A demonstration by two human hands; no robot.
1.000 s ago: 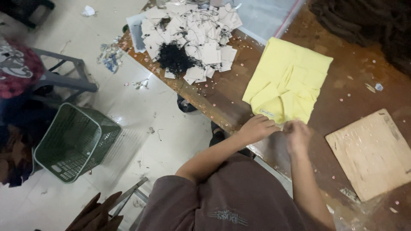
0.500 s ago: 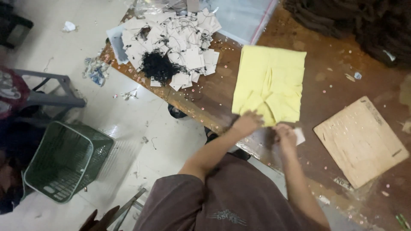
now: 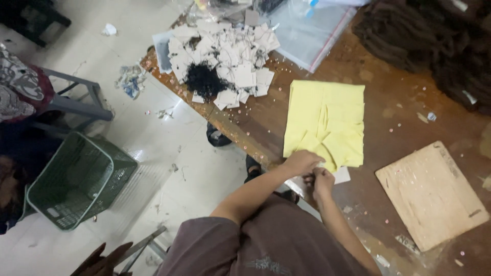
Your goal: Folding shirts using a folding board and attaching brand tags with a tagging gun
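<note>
Both hands meet at the near edge of the wooden table (image 3: 317, 66), at six o'clock from the yellow cloth (image 3: 327, 120). The left hand (image 3: 302, 162) curls over the cloth's bottom corner, fingers drawn together on the fabric; the right hand (image 3: 322, 180) sits just beside it, fingertips pinched on something too small to make out. A white card (image 3: 341, 176) peeks out beneath the cloth.

The risk, as I judge it: this corner lies right at the table's lip, so a loose pinch could let the small piece drop to the floor. At eleven o'clock, the heap of white cards (image 3: 225, 66) with its black tuft (image 3: 202, 81) crowds its own edge too. The wooden board (image 3: 432, 194) lies at four o'clock, well apart.
</note>
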